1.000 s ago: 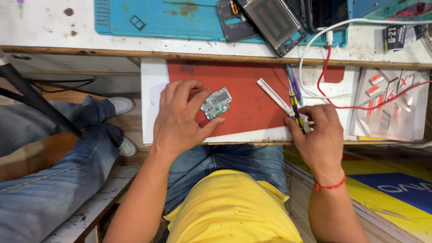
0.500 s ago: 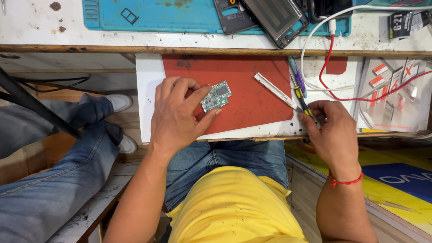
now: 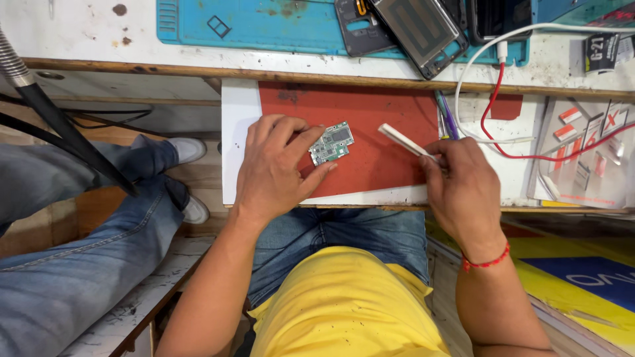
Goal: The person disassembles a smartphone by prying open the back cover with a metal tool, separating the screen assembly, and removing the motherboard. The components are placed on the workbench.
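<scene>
Green fibreglass with grey metal shields: the small circuit board (image 3: 331, 143) lies on the red mat (image 3: 370, 119) of my pull-out shelf, toward its left half. My left hand (image 3: 278, 168) steadies it, fingertips (image 3: 311, 135) touching its left edge and my thumb just under its lower corner, so it is pinched flat, not lifted. My right hand (image 3: 460, 188) is closed around the near end of a thin white tool (image 3: 405, 140), whose far end points up and left, near the board but apart from it.

To do this well, I judge I should keep the board pressed flat with a light hold at the edges, off the components, and bring the tool in low and slow from the right.

Just beside my right hand lie a few pens or probes (image 3: 444, 119), and a red wire (image 3: 493, 112) and a white cable (image 3: 489, 63) loop across the shelf; those could snag my wrist. Higher up, on the white bench, a blue mat (image 3: 264, 26) carries opened phone housings (image 3: 417, 26). Another person's jeans-clad leg (image 3: 79, 264) sits to my left, well apart.
</scene>
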